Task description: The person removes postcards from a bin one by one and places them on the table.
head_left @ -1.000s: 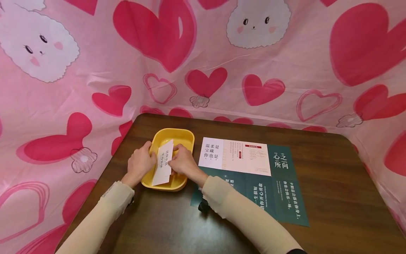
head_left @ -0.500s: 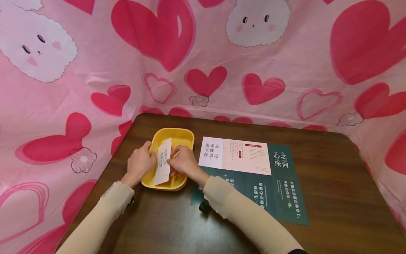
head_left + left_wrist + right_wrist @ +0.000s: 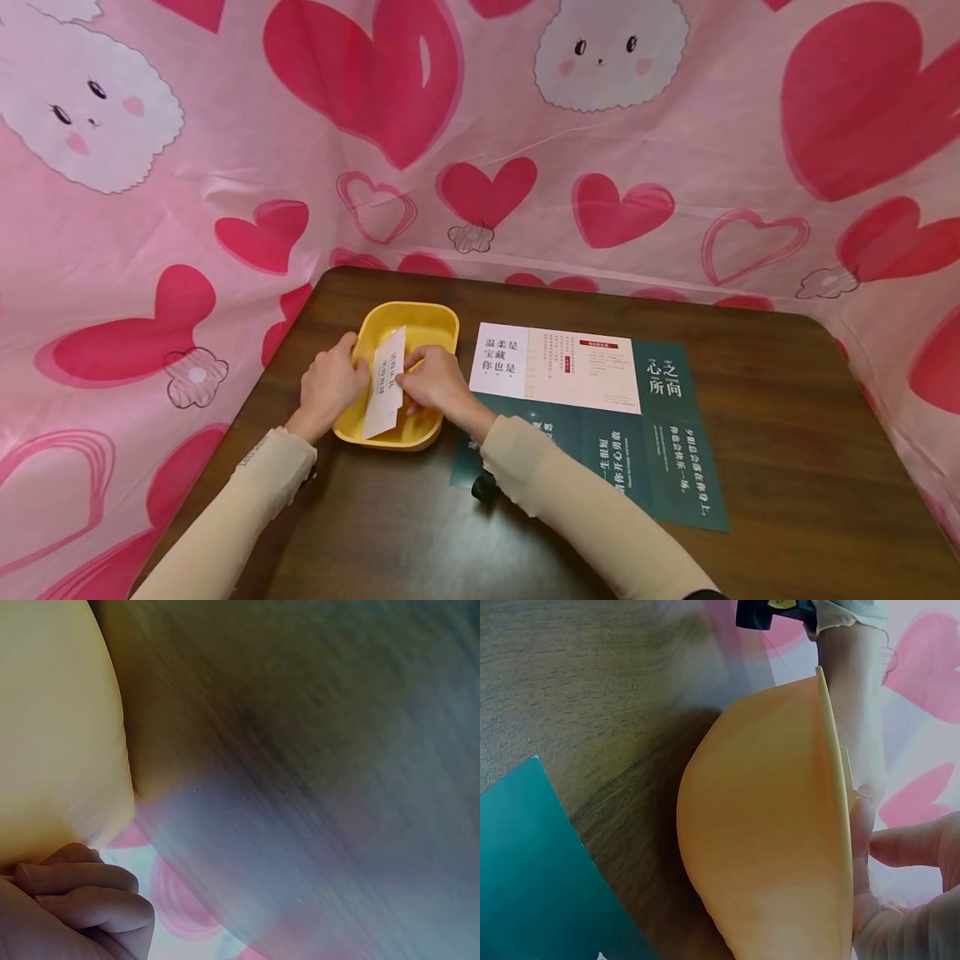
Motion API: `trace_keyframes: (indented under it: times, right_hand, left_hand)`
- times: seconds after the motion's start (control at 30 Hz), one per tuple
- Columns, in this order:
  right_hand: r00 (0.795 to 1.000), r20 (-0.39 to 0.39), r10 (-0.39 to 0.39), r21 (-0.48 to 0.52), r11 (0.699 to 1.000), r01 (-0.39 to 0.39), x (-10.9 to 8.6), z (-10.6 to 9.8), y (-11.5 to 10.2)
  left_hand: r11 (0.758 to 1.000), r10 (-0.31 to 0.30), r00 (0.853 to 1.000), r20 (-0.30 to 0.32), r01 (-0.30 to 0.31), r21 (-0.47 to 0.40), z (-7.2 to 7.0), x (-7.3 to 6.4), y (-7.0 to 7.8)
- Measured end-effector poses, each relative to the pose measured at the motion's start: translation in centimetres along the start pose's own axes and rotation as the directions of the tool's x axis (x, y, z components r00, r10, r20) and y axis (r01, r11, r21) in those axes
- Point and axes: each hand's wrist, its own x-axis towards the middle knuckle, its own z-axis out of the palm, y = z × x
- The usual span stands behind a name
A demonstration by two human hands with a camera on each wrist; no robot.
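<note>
A yellow tray (image 3: 442, 327) stands on the table's left side in the head view. White paper cards (image 3: 385, 396) printed with dark characters lie overlapped and tilted above its inside, their lower edges stepped. My right hand (image 3: 437, 381) pinches them at their right edge, thumb on the printed face. My left hand (image 3: 330, 383) grips the tray's left rim, its thumb reaching inside beside the cards. In the left wrist view my left fingers (image 3: 97, 900) curl by the tray wall (image 3: 60, 712). The right wrist view shows the tray's side (image 3: 772, 817) beside my right hand (image 3: 919, 900).
Right of the tray, several printed sheets lie flat on the brown table (image 3: 787, 433): a white and pink sheet (image 3: 555, 367) and dark green sheets (image 3: 675, 442). My right forearm crosses the green ones. A pink heart-patterned cloth (image 3: 600, 150) hangs behind the table and at its sides.
The cards have shifted slightly left and down within the tray, and my right fingers have changed their hold on the right edge. My left hand has stayed at the rim.
</note>
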Motion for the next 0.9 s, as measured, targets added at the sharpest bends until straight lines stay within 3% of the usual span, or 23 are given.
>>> trace_keyframes:
  times: [0.37,0.9]
  right_hand:
    - [0.999,0.032,-0.004,0.045,0.999,0.002,-0.2,-0.7,0.2]
    - [0.999,0.040,-0.021,0.028,0.999,0.020,-1.4,-1.8,-0.1]
  left_hand:
    - [1.000,0.001,1.000,0.001,-0.001,0.004,0.0,0.0,0.2]
    - [1.000,0.004,1.000,-0.001,-0.004,0.006,-0.1,-0.1,0.2]
